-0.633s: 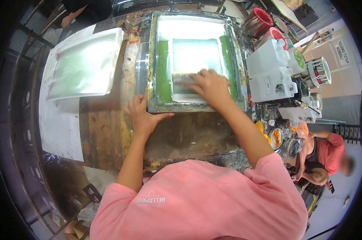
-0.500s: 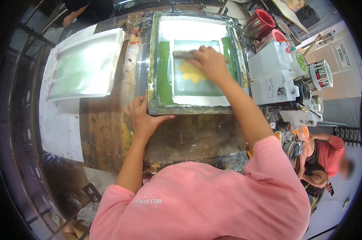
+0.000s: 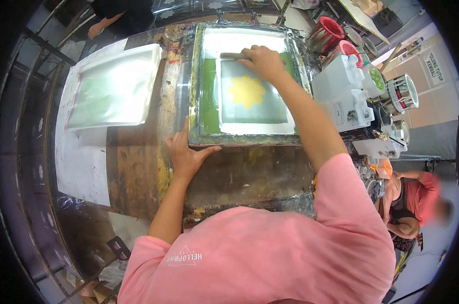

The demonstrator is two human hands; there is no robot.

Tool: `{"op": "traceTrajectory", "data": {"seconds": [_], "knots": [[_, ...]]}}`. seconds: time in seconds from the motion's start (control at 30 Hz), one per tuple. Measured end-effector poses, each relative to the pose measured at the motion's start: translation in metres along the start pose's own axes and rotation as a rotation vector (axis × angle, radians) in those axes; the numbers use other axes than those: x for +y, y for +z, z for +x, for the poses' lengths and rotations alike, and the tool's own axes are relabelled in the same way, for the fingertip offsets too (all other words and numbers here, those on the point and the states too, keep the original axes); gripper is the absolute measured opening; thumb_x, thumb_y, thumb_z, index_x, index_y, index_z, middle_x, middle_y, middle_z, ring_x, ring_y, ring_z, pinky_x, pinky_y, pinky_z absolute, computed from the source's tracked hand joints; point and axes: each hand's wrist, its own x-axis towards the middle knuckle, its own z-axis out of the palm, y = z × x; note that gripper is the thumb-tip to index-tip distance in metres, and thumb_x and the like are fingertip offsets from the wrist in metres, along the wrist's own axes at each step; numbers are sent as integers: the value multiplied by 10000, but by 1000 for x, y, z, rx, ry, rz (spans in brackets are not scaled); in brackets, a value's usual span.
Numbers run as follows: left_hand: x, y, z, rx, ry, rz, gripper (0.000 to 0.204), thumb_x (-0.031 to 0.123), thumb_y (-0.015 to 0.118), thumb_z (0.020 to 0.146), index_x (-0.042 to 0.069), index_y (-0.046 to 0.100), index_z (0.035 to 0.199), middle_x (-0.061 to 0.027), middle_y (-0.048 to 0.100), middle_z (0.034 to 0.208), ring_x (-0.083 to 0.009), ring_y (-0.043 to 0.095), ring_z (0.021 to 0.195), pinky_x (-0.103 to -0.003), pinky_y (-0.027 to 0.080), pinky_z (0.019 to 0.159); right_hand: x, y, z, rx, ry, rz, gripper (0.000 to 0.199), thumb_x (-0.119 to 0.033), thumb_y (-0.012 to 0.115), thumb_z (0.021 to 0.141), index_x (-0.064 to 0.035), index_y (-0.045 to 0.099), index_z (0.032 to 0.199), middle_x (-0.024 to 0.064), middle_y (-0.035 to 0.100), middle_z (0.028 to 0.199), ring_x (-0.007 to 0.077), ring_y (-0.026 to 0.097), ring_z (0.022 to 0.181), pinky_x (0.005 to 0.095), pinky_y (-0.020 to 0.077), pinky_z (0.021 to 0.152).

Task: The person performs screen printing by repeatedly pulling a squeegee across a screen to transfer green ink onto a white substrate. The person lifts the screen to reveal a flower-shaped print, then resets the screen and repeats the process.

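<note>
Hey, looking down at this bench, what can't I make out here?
- Head view: part of the grey bar, hidden by the right hand gripping it.
- Head view: the tabletop beneath the framed screen, covered by the screen.
- Head view: how many sheets are in the clear stack; glare obscures them.
- Head view: the dark-clothed co-worker, cut off by the top edge.

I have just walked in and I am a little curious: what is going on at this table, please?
A person in a pink shirt is working at a screen-printing frame on a stained table. The right hand grips a squeegee toward the far end of the screen, while the left hand is spread around the frame's near left corner. A yellow flower shape shows within the frame. To the left, a stack of clear sheets lies partly over white paper.
</note>
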Motion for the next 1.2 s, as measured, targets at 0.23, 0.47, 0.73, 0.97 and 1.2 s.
{"op": "traceTrajectory", "data": {"seconds": [0.23,0.47,0.73,0.97,1.2], "knots": [[-2,1,-4,37,11,-42,1172,619,953,588,20,552,1512,-84,711,1026,-262,577,924,-409,373,941,-92,-69,-118,-200,39,48,420,-507,630,996,-90,631,1046,138,677,971,339,700,910,506,574,722],[26,-7,20,120,-140,-565,1035,465,955,752,-63,496,1515,-190,690,1200,-329,630,1117,-462,459,1044,-125,-150,-143,80,-60,31,357,-409,666,982,-67,641,1082,110,705,927,317,682,933,462,549,755],[73,-51,110,243,155,-582,1028,483,781,946,-55,253,1644,-251,577,1385,-365,532,1305,-484,353,1172,-95,-230,-31,495,-111,-27,390,-390,606,939,-19,688,849,200,723,793,384,704,799,534,479,835],[24,-2,6,-223,-27,609,1043,792,438,979,40,255,1677,-300,300,1671,-454,226,1577,-762,21,1204,-86,-247,-7,487,-82,-11,452,-415,558,954,-28,725,793,195,730,794,373,709,790,520,466,817],[36,1,3,-393,-131,464,1098,840,439,945,0,326,1642,-271,273,1707,-417,204,1606,-728,8,1229,-79,-260,9,414,-36,3,472,-424,542,940,-19,740,795,206,731,797,377,712,789,513,471,806]]}}
